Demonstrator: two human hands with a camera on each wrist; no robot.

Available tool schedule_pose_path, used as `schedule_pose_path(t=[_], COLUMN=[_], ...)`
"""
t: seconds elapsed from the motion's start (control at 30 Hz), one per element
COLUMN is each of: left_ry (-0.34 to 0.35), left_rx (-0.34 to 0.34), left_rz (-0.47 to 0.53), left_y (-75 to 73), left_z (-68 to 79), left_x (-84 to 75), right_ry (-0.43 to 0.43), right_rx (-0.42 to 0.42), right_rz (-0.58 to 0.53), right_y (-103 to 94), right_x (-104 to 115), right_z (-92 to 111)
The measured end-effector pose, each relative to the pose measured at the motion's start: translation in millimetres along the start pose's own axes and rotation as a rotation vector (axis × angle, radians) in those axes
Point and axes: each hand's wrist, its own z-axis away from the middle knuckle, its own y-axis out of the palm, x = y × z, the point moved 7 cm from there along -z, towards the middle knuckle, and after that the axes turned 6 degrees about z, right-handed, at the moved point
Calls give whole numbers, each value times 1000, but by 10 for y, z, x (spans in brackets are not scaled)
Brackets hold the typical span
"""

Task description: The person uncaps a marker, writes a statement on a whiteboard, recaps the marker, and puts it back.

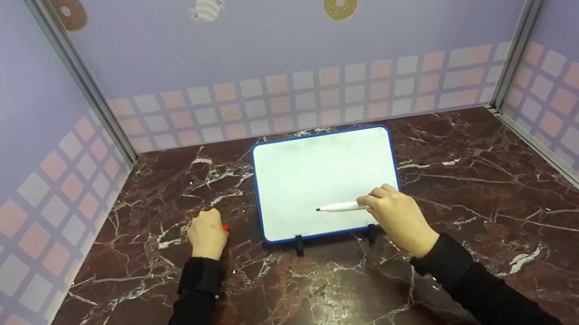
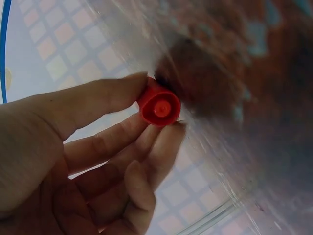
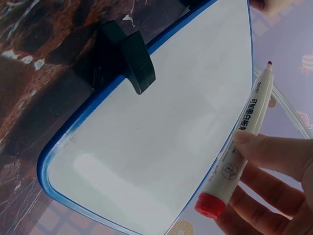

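Note:
A white marker (image 3: 247,122) with a red tip and red end plug is pinched between the thumb and fingers of my right hand (image 1: 397,218). In the head view it points left, in front of the lower part of a blue-framed whiteboard (image 1: 319,175); whether its tip touches the board I cannot tell. My left hand (image 1: 207,235), left of the board, pinches a red marker cap (image 2: 161,105) between thumb and fingertips. The cap's hollow opening faces the left wrist camera. No writing shows on the board's white surface.
Black stand feet (image 1: 299,245) hold the whiteboard's bottom edge. Beneath is a dark red marbled tabletop (image 1: 296,301). Purple panels with a checkered band (image 1: 309,98) enclose the back and both sides, joined by metal corner posts (image 1: 87,71).

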Motion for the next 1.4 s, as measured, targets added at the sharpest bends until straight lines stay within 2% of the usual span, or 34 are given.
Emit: schedule_pose_path(t=[0.33,0.47,0.57,0.67,0.73,0.8,0.87,0.93,1.03,1.13,1.23,1.4], left_ry=[-43,-49,-26,30,86,173,295,451,689,858,943,999], left_rx=[73,79,32,-60,-145,-234,-316,-362,-360,-315,-301,-294], left_rz=[-2,-10,-18,-39,-59,-89,-117,-141,-101,-25,12,29], left_y=[32,-1,-82,-202,-297,-387,-460,-497,-474,-384,-292,-189], left_z=[-15,-18,-11,20,56,105,174,268,437,597,727,863], left_x=[10,-20,-100,-256,-413,-616,-850,-1096,-1414,-1626,-1746,-1838], right_ry=[7,16,17,16,18,18,18,15,4,-15,-33,-51], right_rx=[7,14,16,18,20,22,21,16,7,-5,-11,-8], right_rz=[-2,-14,-16,-14,-18,-24,-30,-35,-30,-27,-33,-48], right_y=[21,25,22,22,22,24,23,19,15,10,11,13], right_x=[2,-1,1,4,6,8,12,21,47,89,135,211], right_z=[13,14,17,19,20,22,23,22,25,30,36,32])
